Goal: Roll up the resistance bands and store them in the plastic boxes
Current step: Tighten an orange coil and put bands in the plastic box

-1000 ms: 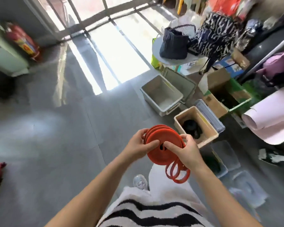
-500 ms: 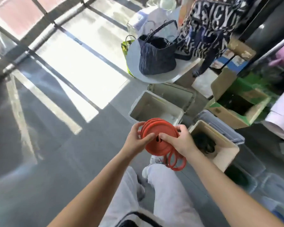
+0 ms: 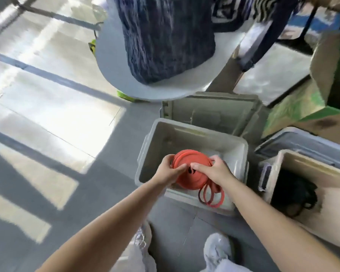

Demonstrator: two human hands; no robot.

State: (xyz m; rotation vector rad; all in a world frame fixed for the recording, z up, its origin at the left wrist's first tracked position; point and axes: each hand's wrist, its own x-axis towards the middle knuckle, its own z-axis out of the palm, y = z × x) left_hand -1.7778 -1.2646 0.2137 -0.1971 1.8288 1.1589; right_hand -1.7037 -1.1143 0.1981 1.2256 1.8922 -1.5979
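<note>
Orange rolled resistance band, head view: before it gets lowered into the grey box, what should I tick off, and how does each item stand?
1. Orange rolled resistance band held by both hands: ok; left hand and right hand each have a grip on the coil.
2. Roll tight: not ok; loose orange loops hang below the coil.
3. Open grey plastic box under the band: ok.
4. Box interior free: cannot tell; the hands hide part of the floor.
5. Grey lid out of the way: ok; it stands open behind the box.
</note>
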